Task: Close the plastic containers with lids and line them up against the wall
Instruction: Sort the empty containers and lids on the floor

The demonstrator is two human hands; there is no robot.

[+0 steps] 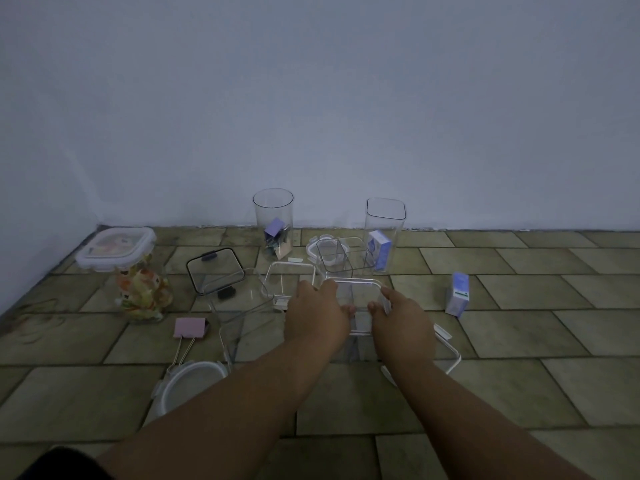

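My left hand and my right hand grip the two sides of a clear square lid with a white rim. They hold it flat over a clear square container standing on the tiled floor; my hands hide most of that container. Other clear containers stand open: a round one with clips inside, a tall square one with a small box inside, a divided one and a square one. At the left, a jar of sweets has its lid on.
Loose lids lie around: a black-rimmed one, a clear one, a round white one and a white-rimmed one. There is a pink binder clip and a blue-white box. The wall runs along the back.
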